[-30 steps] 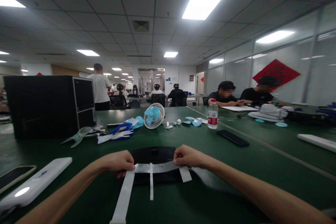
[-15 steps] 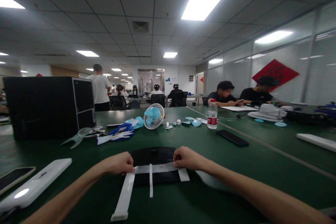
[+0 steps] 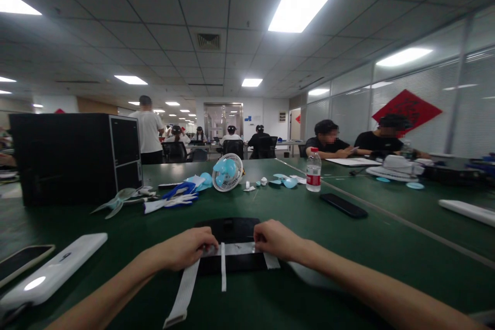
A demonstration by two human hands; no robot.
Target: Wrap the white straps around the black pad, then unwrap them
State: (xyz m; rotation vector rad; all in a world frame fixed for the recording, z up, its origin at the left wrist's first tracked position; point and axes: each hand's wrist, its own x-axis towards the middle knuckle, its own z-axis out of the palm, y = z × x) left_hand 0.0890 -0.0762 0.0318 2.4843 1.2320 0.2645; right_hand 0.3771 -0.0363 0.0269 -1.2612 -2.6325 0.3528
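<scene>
A black flat piece (image 3: 242,263), perhaps a pad or pouch, lies on the green table in front of me. Across it runs a shiny translucent strip (image 3: 235,249). A white ribbed strap (image 3: 184,291) comes out at its left side, a short one (image 3: 272,261) at its right, and a narrow white band (image 3: 223,273) hangs over the middle. My left hand (image 3: 189,247) is closed, its bent fingertips on the strip's left part. My right hand (image 3: 279,240) pinches the strip near its right end. The fingertips are partly hidden.
Beyond lie a small fan (image 3: 228,172), gloves (image 3: 176,197), blue fan blades (image 3: 283,181), a bottle (image 3: 313,171) and a black phone (image 3: 343,205). At left are a black computer case (image 3: 65,160), a white device (image 3: 58,268) and another phone (image 3: 25,263). Two people sit across at right.
My left hand has moved a little to the right along the strip, away from its left end. My right hand stays at about the same place.
</scene>
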